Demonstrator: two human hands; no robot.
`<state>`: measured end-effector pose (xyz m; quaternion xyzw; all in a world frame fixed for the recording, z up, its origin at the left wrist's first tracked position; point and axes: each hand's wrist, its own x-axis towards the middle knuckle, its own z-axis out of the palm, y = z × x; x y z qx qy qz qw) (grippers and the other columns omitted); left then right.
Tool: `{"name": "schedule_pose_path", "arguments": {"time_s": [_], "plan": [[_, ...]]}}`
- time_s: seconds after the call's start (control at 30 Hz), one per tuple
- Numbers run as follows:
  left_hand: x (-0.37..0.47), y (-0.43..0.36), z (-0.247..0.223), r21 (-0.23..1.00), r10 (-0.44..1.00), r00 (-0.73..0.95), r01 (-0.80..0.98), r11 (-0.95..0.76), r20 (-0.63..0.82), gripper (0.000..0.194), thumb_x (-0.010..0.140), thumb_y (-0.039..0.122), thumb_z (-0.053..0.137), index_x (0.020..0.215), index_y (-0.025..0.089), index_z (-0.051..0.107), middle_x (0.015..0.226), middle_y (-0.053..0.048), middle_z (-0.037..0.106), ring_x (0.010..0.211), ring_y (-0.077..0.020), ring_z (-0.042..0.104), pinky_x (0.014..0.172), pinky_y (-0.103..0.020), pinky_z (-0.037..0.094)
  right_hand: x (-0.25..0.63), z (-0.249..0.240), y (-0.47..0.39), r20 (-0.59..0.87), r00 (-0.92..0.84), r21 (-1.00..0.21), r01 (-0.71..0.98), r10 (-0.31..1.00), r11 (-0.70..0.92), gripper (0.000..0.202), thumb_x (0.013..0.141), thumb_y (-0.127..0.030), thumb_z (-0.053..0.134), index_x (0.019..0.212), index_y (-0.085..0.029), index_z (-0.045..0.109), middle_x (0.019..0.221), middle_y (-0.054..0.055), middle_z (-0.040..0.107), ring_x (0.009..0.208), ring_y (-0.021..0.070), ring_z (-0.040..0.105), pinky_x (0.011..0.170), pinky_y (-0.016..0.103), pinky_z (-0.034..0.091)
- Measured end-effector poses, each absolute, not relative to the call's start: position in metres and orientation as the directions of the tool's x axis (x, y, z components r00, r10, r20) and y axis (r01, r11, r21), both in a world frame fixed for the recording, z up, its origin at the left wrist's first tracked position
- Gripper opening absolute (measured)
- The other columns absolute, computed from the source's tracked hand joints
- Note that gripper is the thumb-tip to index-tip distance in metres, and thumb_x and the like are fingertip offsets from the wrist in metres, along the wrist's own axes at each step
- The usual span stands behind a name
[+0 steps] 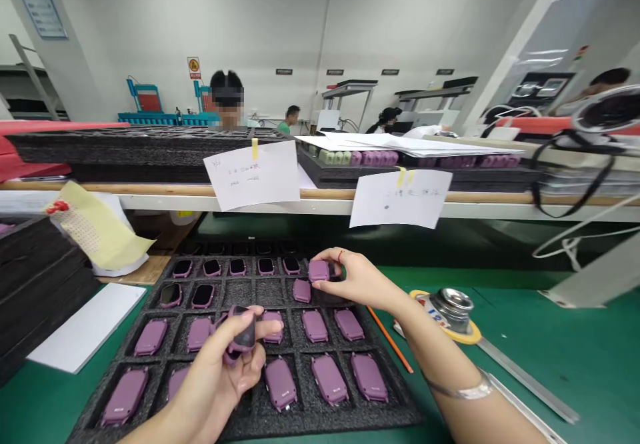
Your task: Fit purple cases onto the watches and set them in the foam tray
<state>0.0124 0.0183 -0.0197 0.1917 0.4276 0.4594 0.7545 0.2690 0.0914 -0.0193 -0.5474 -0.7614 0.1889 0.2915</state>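
A black foam tray (310,424) lies before me, its compartments holding several purple smartwatches. Near its front left, my left hand (225,371) is closed around a purple smartwatch (242,339) with a dark screen, held above the tray. At the tray's back right, my right hand (357,277) pinches another purple watch (319,271) between thumb and fingers; whether it still rests in its compartment I cannot tell. Just below that is a watch lying back side up (301,291). In the back rows on the left, watches (203,295) lie with dark screens upward; the front rows show purple backs.
An orange stick (390,339) and a roll of yellow tape (470,334) with a metal container (454,307) lie right of the tray. Stacked black foam trays (40,291) stand left, beside a white sheet (87,327). A shelf (320,205) with hanging paper notes crosses behind; people sit beyond.
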Motion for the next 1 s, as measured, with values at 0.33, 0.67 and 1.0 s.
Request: {"name": "schedule_pose_path", "arguments": {"time_s": [0.33,0.67,1.0], "plan": [[0.012,0.018,-0.017,0.713,0.841,0.371,-0.455,0.534,-0.394,0.040,0.090,0.045,0.065,0.110,0.011,0.071,0.086,-0.010,0.071,0.053,-0.0067,0.044,0.046,-0.016,0.034,0.268,-0.015,0.081,0.289,-0.282,-0.604,0.688,0.915,0.403,0.024,0.085,-0.018,0.070,0.109,-0.018,0.071,0.106,0.008,0.067,0.083,0.0175,0.063,0.082,0.039,0.053],[0.010,0.015,-0.026,0.586,0.778,0.512,-0.524,0.618,-0.363,0.045,0.074,0.052,0.081,0.072,0.008,0.072,0.067,-0.004,0.062,0.047,-0.0036,0.043,0.044,-0.015,0.028,0.189,0.005,0.015,0.557,-0.557,-0.531,0.332,0.616,0.780,0.016,0.085,-0.023,0.077,0.085,-0.021,0.061,0.116,0.007,0.068,0.107,0.0189,0.064,0.095,0.033,0.051],[0.008,0.017,-0.022,0.596,0.774,0.580,-0.537,0.597,-0.253,0.042,0.087,0.051,0.068,0.092,0.010,0.075,0.078,-0.010,0.068,0.046,-0.0030,0.038,0.044,-0.016,0.021,0.189,0.007,0.022,0.605,0.028,-0.795,0.068,0.796,0.602,0.017,0.090,-0.029,0.070,0.076,-0.021,0.067,0.080,0.002,0.072,0.067,0.0146,0.070,0.063,0.025,0.060]]}}
